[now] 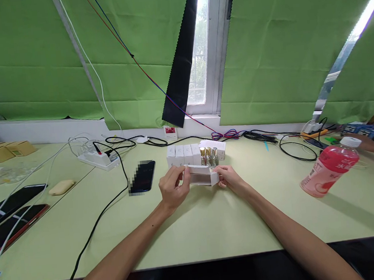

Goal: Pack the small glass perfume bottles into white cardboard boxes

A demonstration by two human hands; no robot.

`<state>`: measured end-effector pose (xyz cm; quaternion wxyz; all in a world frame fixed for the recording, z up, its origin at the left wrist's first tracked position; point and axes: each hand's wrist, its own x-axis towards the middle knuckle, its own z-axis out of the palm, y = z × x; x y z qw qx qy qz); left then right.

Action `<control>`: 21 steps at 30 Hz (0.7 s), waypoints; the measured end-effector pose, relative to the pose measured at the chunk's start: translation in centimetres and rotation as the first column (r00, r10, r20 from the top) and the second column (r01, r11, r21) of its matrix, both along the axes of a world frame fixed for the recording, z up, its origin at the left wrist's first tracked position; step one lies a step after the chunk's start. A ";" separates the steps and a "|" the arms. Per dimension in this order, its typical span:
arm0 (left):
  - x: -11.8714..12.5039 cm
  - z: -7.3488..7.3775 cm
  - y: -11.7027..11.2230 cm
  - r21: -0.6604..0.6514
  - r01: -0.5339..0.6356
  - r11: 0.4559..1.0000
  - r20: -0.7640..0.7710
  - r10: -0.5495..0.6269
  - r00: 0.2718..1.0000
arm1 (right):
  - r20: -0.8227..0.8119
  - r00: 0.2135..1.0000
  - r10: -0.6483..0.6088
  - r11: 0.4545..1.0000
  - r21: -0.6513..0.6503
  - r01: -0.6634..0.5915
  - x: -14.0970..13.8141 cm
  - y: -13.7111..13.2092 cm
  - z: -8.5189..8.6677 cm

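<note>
Between my two hands is a small white carton [200,179], held sideways above the table with its long side open toward me. My left hand [175,186] pinches the left end and the raised flap between thumb and fingers. At the other end, my right hand [230,179] grips the carton near its end flap. Just behind it stand several small glass bottles [209,155] with gold and silver caps. A row of upright white boxes [184,155] is to their left, and another white box [220,149] lies behind the bottles.
A dark phone [147,176] lies left of my hands, beside a black cable [125,173]. A power strip [99,159] sits farther back. To the right a pink drink bottle [331,168] stands on the table [246,230]. Another person's hand [368,143] is at the far right.
</note>
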<state>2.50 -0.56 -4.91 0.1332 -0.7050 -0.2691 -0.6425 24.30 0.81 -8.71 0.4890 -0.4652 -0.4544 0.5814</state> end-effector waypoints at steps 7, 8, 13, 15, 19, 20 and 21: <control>-0.3 0.6 0.4 0.000 0.077 0.997 -0.013 -0.077 0.997 | 0.011 1.000 0.005 1.000 -0.003 -0.005 -0.1 0.1 -0.3; -0.3 0.5 0.4 -0.015 0.092 0.996 -0.028 -0.093 0.995 | 0.014 1.000 0.004 1.000 -0.005 -0.004 -0.1 0.1 -0.3; -0.4 0.2 0.4 -0.105 0.156 0.982 -0.090 -0.166 0.982 | 0.010 1.000 -0.019 1.000 -0.018 0.019 -0.2 0.0 -0.2; -0.5 0.0 0.5 -0.131 0.173 0.976 -0.104 -0.187 0.977 | 0.002 1.000 -0.024 0.999 -0.023 0.024 -0.3 0.0 -0.2; -0.4 -0.3 0.6 -0.177 0.204 0.963 -0.131 -0.228 0.965 | -0.018 1.000 -0.023 0.999 -0.034 0.023 -0.3 0.0 -0.3; -0.4 -0.4 0.6 -0.184 0.209 0.960 -0.134 -0.235 0.963 | -0.024 0.999 -0.024 0.999 -0.036 0.023 -0.3 0.1 -0.3; -0.4 -0.5 0.6 -0.190 0.213 0.958 -0.137 -0.241 0.961 | -0.030 0.999 -0.026 0.999 -0.040 0.025 -0.3 0.1 -0.3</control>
